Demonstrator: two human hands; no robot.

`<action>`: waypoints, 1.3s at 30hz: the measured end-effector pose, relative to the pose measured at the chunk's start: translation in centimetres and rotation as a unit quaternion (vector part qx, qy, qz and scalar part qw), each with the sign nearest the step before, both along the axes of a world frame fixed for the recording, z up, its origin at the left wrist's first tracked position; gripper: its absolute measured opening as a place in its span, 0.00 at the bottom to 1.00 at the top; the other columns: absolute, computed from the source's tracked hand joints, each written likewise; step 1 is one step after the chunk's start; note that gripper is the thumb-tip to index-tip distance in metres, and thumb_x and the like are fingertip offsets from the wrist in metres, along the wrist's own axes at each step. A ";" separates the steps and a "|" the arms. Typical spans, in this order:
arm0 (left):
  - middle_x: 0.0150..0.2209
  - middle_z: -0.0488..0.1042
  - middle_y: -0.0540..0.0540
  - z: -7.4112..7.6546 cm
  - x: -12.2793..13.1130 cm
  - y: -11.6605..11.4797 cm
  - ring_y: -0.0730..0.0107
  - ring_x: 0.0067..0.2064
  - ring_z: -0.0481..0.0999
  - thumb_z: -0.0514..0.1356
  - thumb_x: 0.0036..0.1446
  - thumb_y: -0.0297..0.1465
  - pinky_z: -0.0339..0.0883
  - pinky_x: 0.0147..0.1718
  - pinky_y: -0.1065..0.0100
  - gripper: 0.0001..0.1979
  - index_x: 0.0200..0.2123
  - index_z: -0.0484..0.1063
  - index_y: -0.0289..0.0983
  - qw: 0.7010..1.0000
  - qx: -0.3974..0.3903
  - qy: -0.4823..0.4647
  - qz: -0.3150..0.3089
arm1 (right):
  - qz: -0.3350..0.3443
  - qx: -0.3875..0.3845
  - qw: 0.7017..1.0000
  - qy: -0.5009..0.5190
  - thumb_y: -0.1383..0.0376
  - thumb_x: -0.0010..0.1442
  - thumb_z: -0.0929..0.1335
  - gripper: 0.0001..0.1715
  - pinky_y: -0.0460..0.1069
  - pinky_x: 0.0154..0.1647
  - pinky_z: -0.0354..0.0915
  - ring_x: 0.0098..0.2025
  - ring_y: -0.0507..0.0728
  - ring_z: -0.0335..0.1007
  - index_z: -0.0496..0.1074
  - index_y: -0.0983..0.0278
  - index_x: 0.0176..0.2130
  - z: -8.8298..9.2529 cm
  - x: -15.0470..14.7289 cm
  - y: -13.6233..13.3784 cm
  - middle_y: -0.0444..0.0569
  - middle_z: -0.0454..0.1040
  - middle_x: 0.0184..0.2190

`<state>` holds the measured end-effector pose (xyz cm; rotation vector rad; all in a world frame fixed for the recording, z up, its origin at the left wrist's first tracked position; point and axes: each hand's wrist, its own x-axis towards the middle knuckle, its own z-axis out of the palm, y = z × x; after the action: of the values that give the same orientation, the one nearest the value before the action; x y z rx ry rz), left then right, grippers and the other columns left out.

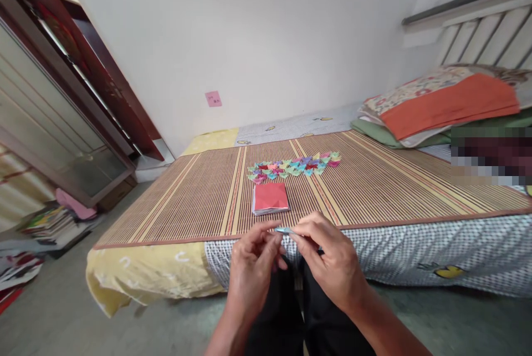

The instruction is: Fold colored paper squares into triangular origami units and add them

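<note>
A small light-blue piece of folded paper [284, 230] is pinched between my two hands, just over the near edge of the bed. My left hand [255, 259] grips its left end with thumb and fingertips. At its right end, the thumb and forefinger of my right hand [326, 253] are closed on it. Just beyond my hands lies a stack of square paper [271, 197] with a red sheet on top. Behind the stack, several small folded paper pieces [295, 166] in many colours are set out in rows.
A striped bamboo mat [187, 195] covers the bed, over yellow and checked sheets. Folded bedding [449, 104] is piled at the right, near a white radiator [492, 37]. A pink note [213, 99] is on the wall. Books [50, 223] lie on the left.
</note>
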<state>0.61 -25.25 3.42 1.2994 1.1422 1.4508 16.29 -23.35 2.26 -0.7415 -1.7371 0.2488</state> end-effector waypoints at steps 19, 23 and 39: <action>0.29 0.85 0.45 -1.0 0.5 0.1 0.68 0.30 0.82 0.76 0.48 0.36 0.77 0.34 0.71 0.11 0.35 0.87 0.39 0.991 0.020 -0.131 0.022 | 0.002 -0.054 0.996 0.072 0.72 0.67 0.70 0.09 0.47 0.32 0.71 0.32 0.54 0.74 0.78 0.58 0.40 -0.2 -0.7 -0.7 0.46 0.76 0.35; 0.31 0.86 0.44 -1.2 0.2 -0.1 0.65 0.33 0.84 0.77 0.48 0.35 0.79 0.37 0.69 0.12 0.37 0.86 0.39 0.992 -0.008 -0.127 0.011 | 0.015 -0.064 0.995 0.079 0.71 0.69 0.68 0.09 0.48 0.37 0.72 0.37 0.56 0.76 0.77 0.58 0.39 -0.4 -0.8 -0.3 0.47 0.76 0.35; 0.27 0.82 0.47 -0.8 0.5 -0.3 0.68 0.31 0.82 0.74 0.52 0.37 0.77 0.35 0.70 0.12 0.30 0.78 0.36 0.994 0.013 -0.097 0.041 | 0.073 -0.184 0.967 0.160 0.65 0.68 0.70 0.09 0.49 0.36 0.68 0.33 0.55 0.71 0.74 0.60 0.33 -0.7 -1.6 -0.1 0.45 0.72 0.31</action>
<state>1.10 -25.58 2.61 1.1125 1.0607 1.6199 14.65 -23.47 1.58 -0.7886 -1.4515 0.7665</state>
